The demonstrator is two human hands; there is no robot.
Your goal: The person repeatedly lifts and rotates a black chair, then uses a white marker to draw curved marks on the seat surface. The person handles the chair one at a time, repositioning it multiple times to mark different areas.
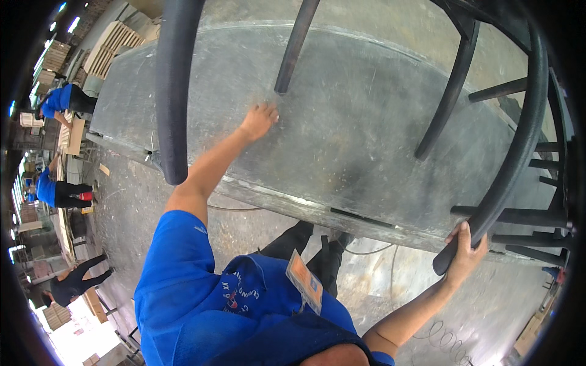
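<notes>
A large dark chair frame [526, 125] rises over the grey worktable [360, 131], with a thick curved rail, straight legs and spindles. My right hand [467, 251] is closed round the lower end of the curved rail at the table's near right side. On the left my left arm stretches across the tabletop, passing beside a thick black upright piece [174, 91]. My left hand [261, 120] is low over the table, close to the end of a thin dark leg [293, 55]. Motion smears its bent fingers, so whether they hold anything is unclear.
Co-workers in blue shirts [46, 186] work at benches on the far left, and another person in dark clothes [67, 287] is below them. Slatted wooden pieces [113, 49] stand at the upper left. A coiled hose [442, 335] lies on the floor at right.
</notes>
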